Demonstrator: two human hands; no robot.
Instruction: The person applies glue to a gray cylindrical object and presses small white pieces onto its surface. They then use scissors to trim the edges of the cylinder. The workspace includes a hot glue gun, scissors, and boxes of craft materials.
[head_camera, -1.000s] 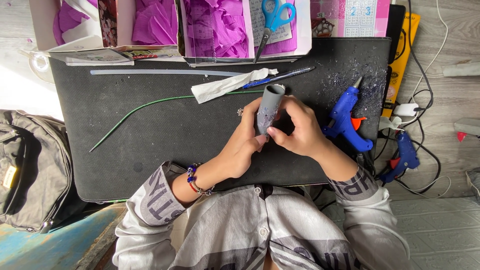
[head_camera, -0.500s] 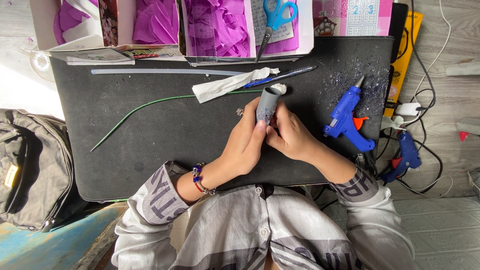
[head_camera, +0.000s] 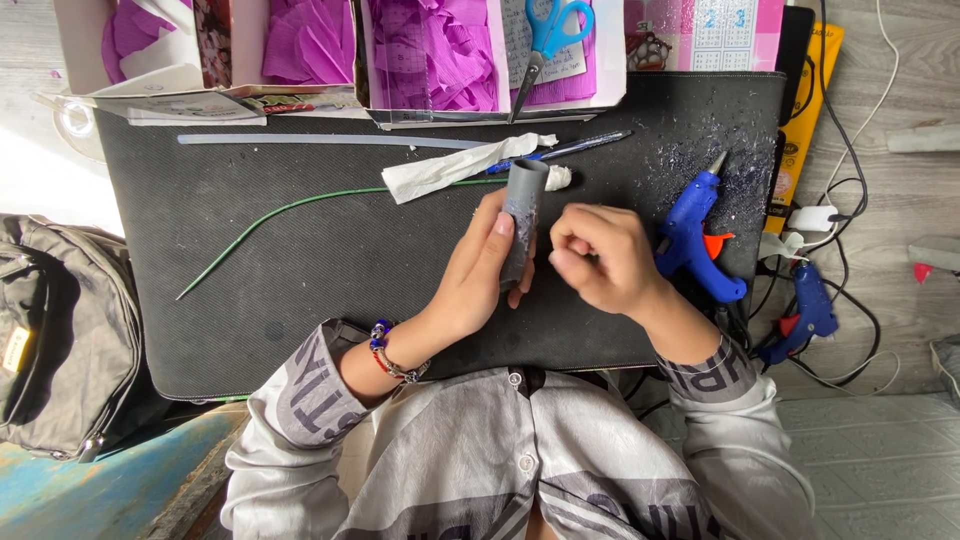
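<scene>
My left hand (head_camera: 482, 270) grips a grey cardboard tube (head_camera: 521, 215), held upright over the black mat (head_camera: 300, 300); the tube's lower part looks dark and glittery. My right hand (head_camera: 598, 258) hovers just right of the tube with fingers curled, not touching it; whether it pinches something small I cannot tell. A beaded bracelet (head_camera: 392, 356) circles my left wrist.
A blue glue gun (head_camera: 695, 235) lies right of my right hand, a second one (head_camera: 805, 310) off the mat among cables. Green wire (head_camera: 290, 215), rolled white paper (head_camera: 455, 168), a pen (head_camera: 570, 150), a clear stick (head_camera: 320, 141) lie behind. Boxes of purple paper (head_camera: 430, 55), blue scissors (head_camera: 548, 40), grey bag (head_camera: 55, 340).
My right hand has let go of the tube and drawn back to the right. The left hand keeps holding the tube, shifted slightly.
</scene>
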